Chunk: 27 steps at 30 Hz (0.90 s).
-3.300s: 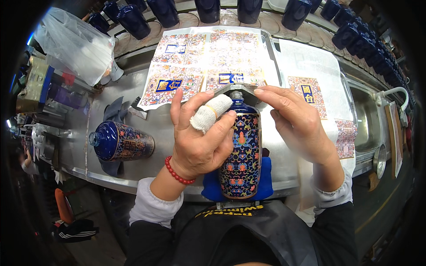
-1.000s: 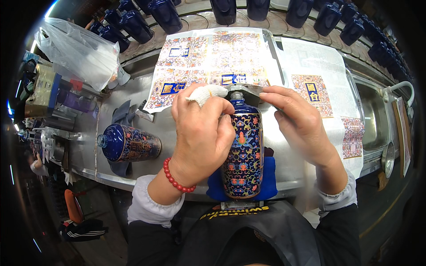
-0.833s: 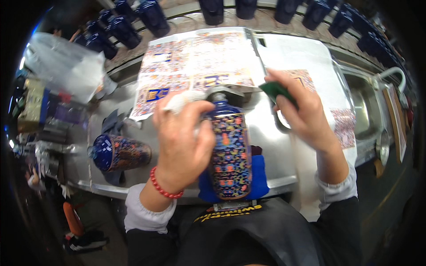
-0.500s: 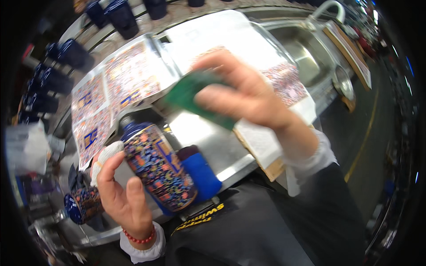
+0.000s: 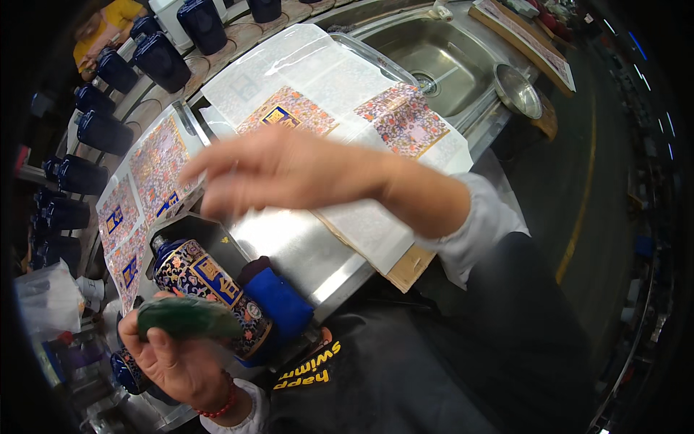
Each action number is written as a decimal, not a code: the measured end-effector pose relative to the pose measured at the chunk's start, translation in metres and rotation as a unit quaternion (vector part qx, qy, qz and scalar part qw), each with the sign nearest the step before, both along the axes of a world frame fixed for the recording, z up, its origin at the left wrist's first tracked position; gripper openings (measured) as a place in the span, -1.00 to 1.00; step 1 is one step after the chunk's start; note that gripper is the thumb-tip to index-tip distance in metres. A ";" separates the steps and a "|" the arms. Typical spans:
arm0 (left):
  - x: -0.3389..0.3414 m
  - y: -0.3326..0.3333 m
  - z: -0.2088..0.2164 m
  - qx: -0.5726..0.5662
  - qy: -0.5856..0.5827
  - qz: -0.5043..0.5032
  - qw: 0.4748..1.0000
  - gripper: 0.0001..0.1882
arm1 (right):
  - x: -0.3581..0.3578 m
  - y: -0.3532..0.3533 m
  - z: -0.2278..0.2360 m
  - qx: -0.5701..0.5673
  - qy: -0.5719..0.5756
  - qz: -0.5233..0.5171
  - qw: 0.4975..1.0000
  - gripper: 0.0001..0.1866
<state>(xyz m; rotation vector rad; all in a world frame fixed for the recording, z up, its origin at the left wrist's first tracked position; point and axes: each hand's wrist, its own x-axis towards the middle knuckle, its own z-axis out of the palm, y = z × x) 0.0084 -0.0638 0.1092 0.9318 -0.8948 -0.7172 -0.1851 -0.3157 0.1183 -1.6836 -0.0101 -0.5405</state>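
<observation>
My left hand [image 5: 179,362] is closed round a flat green piece [image 5: 184,318] that looks like a scraper, held just above a bottle. That dark blue bottle [image 5: 206,275], wrapped in a flowered pattern with a blue and gold label, lies tilted with its neck toward the far left. A blue cloth-covered pad [image 5: 282,300] is against its right side. My right hand [image 5: 278,173], blurred by motion, reaches left above the metal worktop with fingers stretched out and nothing in them. Flowered printed sheets [image 5: 160,163] lie beyond the bottle.
Several dark blue bottles [image 5: 160,61] stand along the far left. A white-backed sheet [image 5: 303,54] and a flowered piece [image 5: 405,119] lie before a steel sink [image 5: 434,54]. A metal bowl [image 5: 517,90] is at the sink's right. Another person [image 5: 108,32] in yellow is at the far left.
The green piece has passed from my right hand to my left. My right hand has moved left and opened; the view has shifted, and the bottle appears lower and further left.
</observation>
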 end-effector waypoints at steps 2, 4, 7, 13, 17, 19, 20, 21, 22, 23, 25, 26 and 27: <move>0.017 0.017 0.006 -0.003 0.051 0.057 0.997 -0.70 | -0.049 -0.101 -0.023 -0.146 0.091 -0.277 0.945 -0.69; 0.033 0.034 0.004 -0.012 0.073 0.064 0.995 -0.66 | -0.120 -0.207 -0.066 -0.306 0.327 -0.477 0.756 -0.74; 0.044 0.058 -0.012 -0.025 0.058 0.071 0.995 -0.59 | -0.240 -0.318 -0.158 -0.412 0.684 -0.356 0.484 -0.74; 0.036 0.072 -0.047 -0.036 0.238 0.157 0.958 -0.70 | -0.287 -0.323 -0.189 0.200 0.582 -0.459 0.641 -0.61; 0.040 0.056 -0.052 -0.016 0.288 0.168 0.943 -0.78 | -0.171 -0.268 -0.059 0.134 0.438 -0.365 0.811 -0.62; 0.043 0.046 -0.056 0.029 0.275 0.191 0.942 -0.74 | -0.098 -0.218 -0.007 0.058 0.391 -0.271 0.878 -0.63; 0.044 0.042 -0.058 0.055 0.258 0.198 0.944 -0.68 | -0.061 -0.189 0.011 0.024 0.367 -0.219 0.904 -0.63; 0.048 0.039 -0.059 0.032 0.244 0.158 0.956 -0.68 | -0.025 -0.156 0.022 -0.005 0.335 -0.146 0.931 -0.64; 0.050 0.035 -0.060 0.009 0.229 0.118 0.966 -0.67 | 0.008 -0.124 0.030 -0.034 0.295 -0.068 0.953 -0.65; 0.052 0.033 -0.061 -0.039 0.216 0.067 0.973 -0.66 | 0.039 -0.092 0.034 -0.062 0.269 -0.006 0.961 -0.67; 0.054 0.031 -0.060 0.012 0.176 0.090 0.980 -0.64 | 0.088 -0.037 0.038 -0.119 0.234 0.088 0.961 -0.73; 0.054 0.030 -0.059 0.025 0.157 0.094 0.983 -0.62 | 0.105 -0.015 0.039 -0.149 0.225 0.118 0.956 -0.75; 0.055 0.031 -0.056 0.040 0.151 0.087 0.984 -0.60 | 0.117 0.003 0.039 -0.211 0.196 0.126 0.949 -0.81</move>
